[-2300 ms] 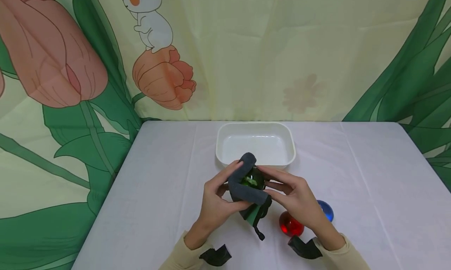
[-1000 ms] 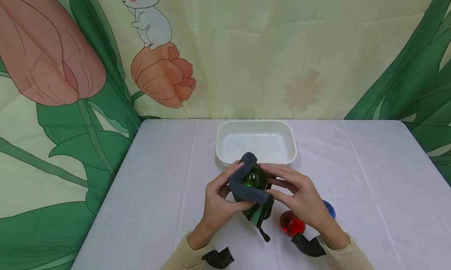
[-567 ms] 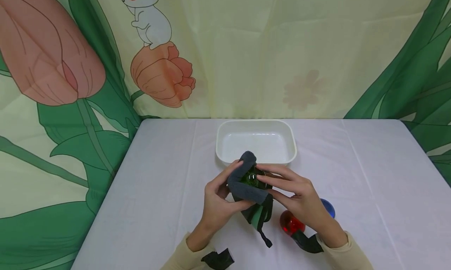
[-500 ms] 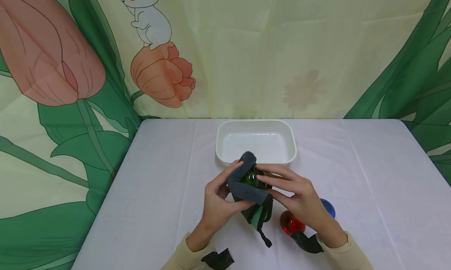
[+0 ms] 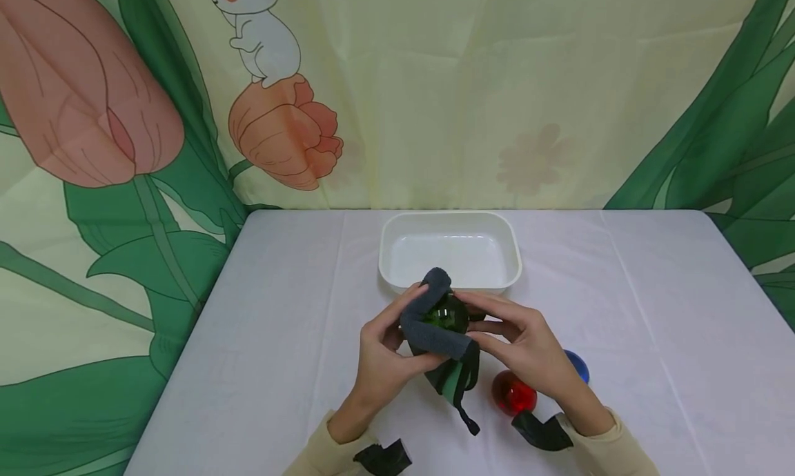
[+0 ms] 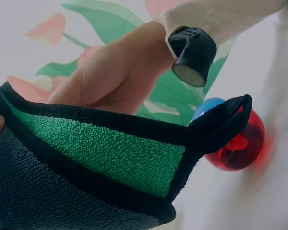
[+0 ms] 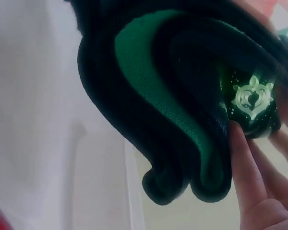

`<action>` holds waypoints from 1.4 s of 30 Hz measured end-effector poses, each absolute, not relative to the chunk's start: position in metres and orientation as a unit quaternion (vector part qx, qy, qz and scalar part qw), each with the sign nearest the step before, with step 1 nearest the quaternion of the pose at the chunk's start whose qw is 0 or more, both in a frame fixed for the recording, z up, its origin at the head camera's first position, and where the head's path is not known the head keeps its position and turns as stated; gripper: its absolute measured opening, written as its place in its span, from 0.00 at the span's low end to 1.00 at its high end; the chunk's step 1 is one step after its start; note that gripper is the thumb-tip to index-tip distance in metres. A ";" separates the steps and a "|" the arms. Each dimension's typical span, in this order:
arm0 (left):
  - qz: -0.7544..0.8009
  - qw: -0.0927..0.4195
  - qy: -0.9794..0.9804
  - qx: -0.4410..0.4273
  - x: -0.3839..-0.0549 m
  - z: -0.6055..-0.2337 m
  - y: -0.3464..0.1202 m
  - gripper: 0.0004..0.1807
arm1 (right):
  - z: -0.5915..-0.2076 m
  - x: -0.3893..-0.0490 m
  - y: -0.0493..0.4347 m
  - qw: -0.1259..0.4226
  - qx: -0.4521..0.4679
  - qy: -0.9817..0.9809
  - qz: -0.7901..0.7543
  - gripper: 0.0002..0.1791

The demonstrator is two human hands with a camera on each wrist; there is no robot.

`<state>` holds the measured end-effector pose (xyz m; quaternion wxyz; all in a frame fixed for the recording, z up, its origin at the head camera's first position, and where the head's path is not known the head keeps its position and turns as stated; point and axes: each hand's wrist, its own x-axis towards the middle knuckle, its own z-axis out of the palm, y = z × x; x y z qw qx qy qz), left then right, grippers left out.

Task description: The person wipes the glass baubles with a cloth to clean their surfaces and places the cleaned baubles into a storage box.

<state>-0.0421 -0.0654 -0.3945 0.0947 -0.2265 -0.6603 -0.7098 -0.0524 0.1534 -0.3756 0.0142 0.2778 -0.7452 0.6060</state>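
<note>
My left hand [image 5: 388, 348] grips a folded cloth [image 5: 428, 332], dark grey outside and green inside, with black edging and a hanging loop. A dark green glassy ball [image 5: 452, 313] sits in the fold, partly covered by the cloth. My right hand [image 5: 522, 341] holds that ball from the right, fingers at its far side and thumb at its near side. In the right wrist view a pale heart-shaped emblem shows on the ball [image 7: 252, 103]. The cloth's green lining [image 6: 101, 148] faces the left wrist camera. Both hands are raised before the white tray [image 5: 397, 279].
A clear red ball [image 5: 514, 393] rests on the white-covered table [image 5: 279, 365] below my right hand. Behind my right wrist a blue ball [image 5: 579, 365] is partly hidden. A printed curtain [image 5: 559, 83] hangs beyond the table's far edge.
My right fingers have shifted from across the front of the ball back to its right side, and more of the ball shows. My left hand keeps its grip on the cloth.
</note>
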 end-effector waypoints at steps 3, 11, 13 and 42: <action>-0.714 0.092 -0.658 -0.221 -0.042 -0.394 -0.065 0.41 | -0.375 -0.053 0.154 0.025 0.290 -0.749 0.595 0.32; -0.714 0.101 -0.653 -0.231 -0.043 -0.397 -0.065 0.41 | -0.370 -0.051 0.157 0.095 0.341 -0.774 0.525 0.33; -0.715 0.102 -0.651 -0.232 -0.043 -0.397 -0.064 0.41 | -0.370 -0.051 0.157 0.119 0.359 -0.770 0.514 0.26; -0.702 0.104 -0.665 -0.232 -0.043 -0.399 -0.064 0.41 | -0.368 -0.050 0.158 0.100 0.324 -0.797 0.500 0.29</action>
